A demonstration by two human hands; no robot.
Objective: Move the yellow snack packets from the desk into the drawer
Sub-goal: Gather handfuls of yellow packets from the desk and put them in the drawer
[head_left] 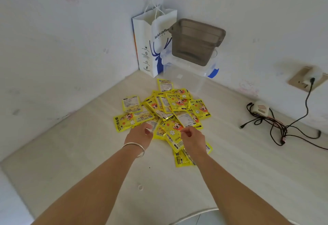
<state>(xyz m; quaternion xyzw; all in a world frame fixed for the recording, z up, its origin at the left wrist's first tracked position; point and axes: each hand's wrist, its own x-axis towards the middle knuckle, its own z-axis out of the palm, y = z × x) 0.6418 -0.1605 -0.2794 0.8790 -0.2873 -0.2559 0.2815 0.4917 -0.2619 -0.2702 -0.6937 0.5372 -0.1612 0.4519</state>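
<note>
I've got a single head view, wide-angle, looking forward and down at the desk (88,153). It sits close above the arms, facing the room corner.

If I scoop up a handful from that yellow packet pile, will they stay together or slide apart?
The yellow packets look flat, thin and glossy, so they will probably slide over each other and fan out of a loose hold. They seem light. The one by the right hand bends at its edge, suggesting floppiness. The left hand rests on the pile's near edge.
</note>
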